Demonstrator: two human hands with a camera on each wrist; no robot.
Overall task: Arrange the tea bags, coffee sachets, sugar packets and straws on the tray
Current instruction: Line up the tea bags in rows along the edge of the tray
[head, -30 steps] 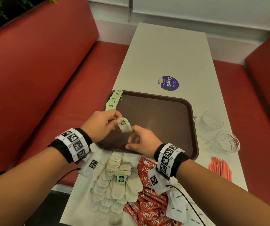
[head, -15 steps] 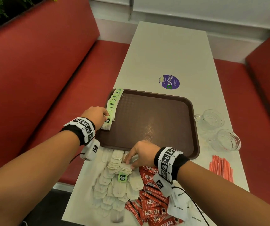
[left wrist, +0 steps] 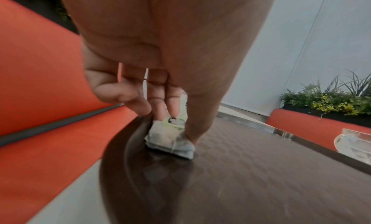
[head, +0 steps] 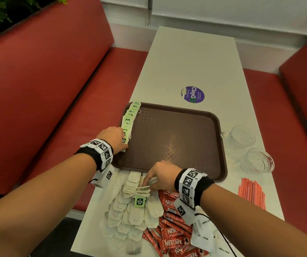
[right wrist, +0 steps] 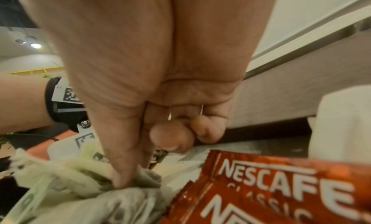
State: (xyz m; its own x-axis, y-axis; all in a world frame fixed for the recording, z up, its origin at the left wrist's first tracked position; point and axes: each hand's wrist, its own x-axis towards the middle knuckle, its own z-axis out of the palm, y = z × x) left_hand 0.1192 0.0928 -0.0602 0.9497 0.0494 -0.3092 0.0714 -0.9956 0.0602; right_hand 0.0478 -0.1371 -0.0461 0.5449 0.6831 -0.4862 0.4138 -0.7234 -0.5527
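Note:
A brown tray [head: 176,141] lies mid-table with a row of green-tagged tea bags [head: 129,117] along its left rim. My left hand [head: 120,140] pinches the nearest tea bag [left wrist: 170,138] between thumb and fingertips at the row's near end, the bag touching the tray [left wrist: 251,172]. My right hand [head: 154,180] reaches into the loose pile of tea bags [head: 130,206] on the table below the tray, thumb and fingers pinching one tea bag [right wrist: 124,184]. Red coffee sachets [head: 171,229] and white sugar packets [head: 204,234] lie beside the pile. Orange straws [head: 251,191] lie at the right.
Two glass cups [head: 240,138] [head: 258,160] stand right of the tray. A purple sticker [head: 192,94] marks the white table [head: 189,58] beyond the tray. Red bench seats [head: 47,80] flank the table on both sides.
My left hand carried a tea bag from mid-air over the tray to the near end of the row on its left rim. The right hand dropped from the tray to the loose pile.

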